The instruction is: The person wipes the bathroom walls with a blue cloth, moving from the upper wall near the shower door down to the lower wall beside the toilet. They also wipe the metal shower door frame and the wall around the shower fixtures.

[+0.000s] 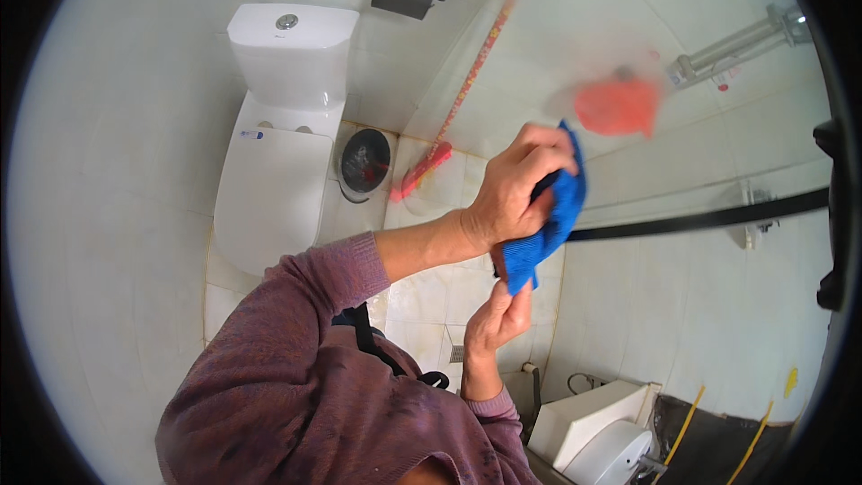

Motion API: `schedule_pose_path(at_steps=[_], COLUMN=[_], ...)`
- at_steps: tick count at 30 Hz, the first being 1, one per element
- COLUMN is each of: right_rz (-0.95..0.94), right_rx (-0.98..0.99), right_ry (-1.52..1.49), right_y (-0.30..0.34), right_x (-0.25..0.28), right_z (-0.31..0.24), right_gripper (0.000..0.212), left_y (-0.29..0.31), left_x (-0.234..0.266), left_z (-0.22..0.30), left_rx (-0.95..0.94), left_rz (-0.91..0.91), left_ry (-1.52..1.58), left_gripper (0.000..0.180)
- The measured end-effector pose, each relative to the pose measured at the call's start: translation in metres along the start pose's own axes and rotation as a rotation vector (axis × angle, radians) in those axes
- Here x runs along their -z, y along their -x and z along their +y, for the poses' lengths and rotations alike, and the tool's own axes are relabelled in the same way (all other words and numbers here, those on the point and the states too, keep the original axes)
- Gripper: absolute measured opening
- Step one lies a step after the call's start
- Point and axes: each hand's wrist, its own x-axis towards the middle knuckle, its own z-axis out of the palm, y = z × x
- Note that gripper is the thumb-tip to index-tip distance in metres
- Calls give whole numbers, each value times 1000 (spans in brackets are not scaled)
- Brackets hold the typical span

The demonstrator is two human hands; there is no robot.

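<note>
Midair, a ribbed blue cloth (567, 199) hangs bunched between a person's two hands, the left hand (516, 184) curled round its upper folds, the right hand (498, 316) pinching the lower corner from six o'clock. Apparently the step in hand is handling the folded fabric with both hands; any next move would seem to call for a firm left grip while the right fingers shift along the limp edge. At three o'clock a smooth black bar (700, 219) curves away; whether the cloth wraps its near end cannot be told. Knitted purple sleeves (305, 305) cover the arms. Toward one o'clock shows a blurred, soft-edged red shape (618, 108); at ten, a pink broom (422, 172) with a patterned handle and, beyond it, a round dark bucket (365, 162). Farther out, a glossy white toilet (269, 189) with rounded corners sits at nine o'clock, a curved white washbasin (611, 458) at five, and pale, glazed floor tiles (417, 292) at eight.
</note>
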Motion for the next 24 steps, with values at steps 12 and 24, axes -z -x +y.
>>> schedule_pose_path(at_steps=[12,24], right_rz=[-351,-61], right_rx=[-460,-426], right_ry=[-41,-209], right_y=[75,-48], right_x=[-80,-157], right_z=[88,48], right_gripper=[35,45], left_y=[163,10], left_x=[59,23], left_z=[-129,-194], left_rx=[465,293], left_rz=[-226,-31], left_ry=[-608,-322], left_gripper=[28,20])
